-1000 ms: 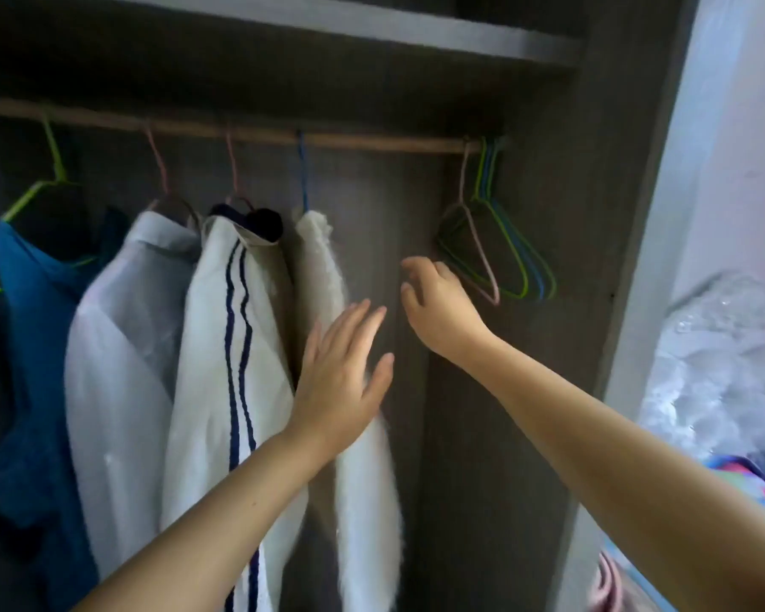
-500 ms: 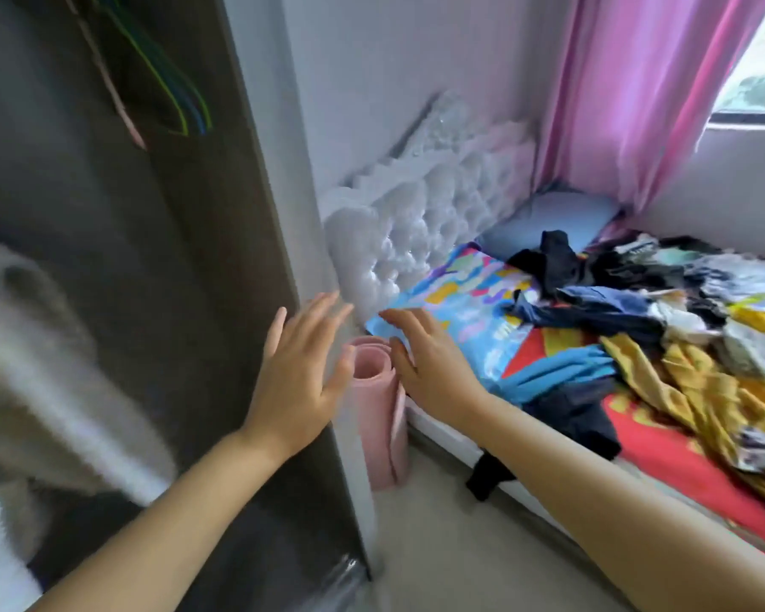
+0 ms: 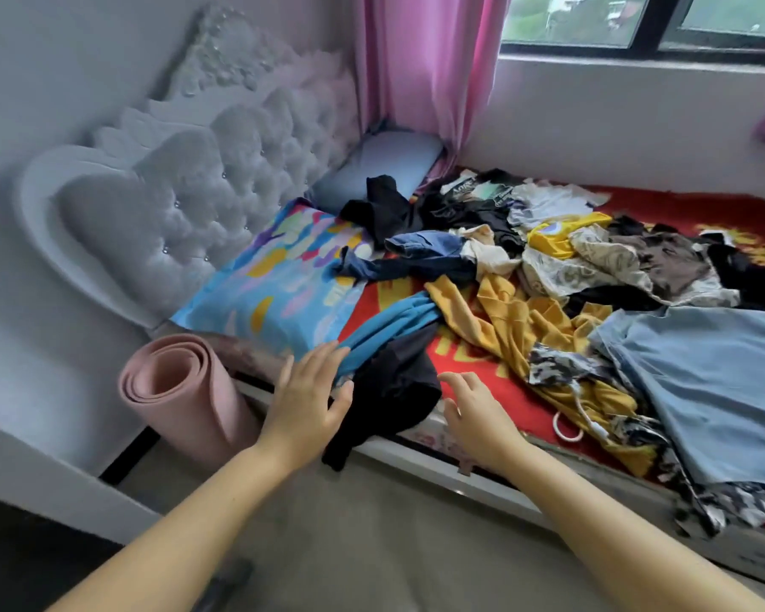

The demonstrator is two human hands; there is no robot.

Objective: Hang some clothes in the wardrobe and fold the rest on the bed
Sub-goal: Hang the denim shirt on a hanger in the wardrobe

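A jumble of loose clothes covers the bed (image 3: 451, 452), which has a red sheet. At its near edge lie a bright blue garment (image 3: 389, 331) and a black garment (image 3: 394, 390) that droops over the side. My left hand (image 3: 305, 404) hovers open over the end of the blue garment, fingers spread. Just right of the black garment is my right hand (image 3: 478, 413), open and empty. A mustard yellow garment (image 3: 517, 320) and a light blue shirt (image 3: 716, 382) lie further right. The wardrobe is out of view.
A rolled pink mat (image 3: 173, 390) stands on the floor against the bed's corner. A tufted grey headboard (image 3: 173, 214) rises at the left, with a colourful pillow (image 3: 279, 276) and a grey-blue pillow (image 3: 389, 156) beside it. Pink curtain (image 3: 425, 68) and window behind.
My view has swung from the wardrobe's hanging clothes rightward to the bed. Both hands have come down from the rail to the clothes at the bed's near edge.
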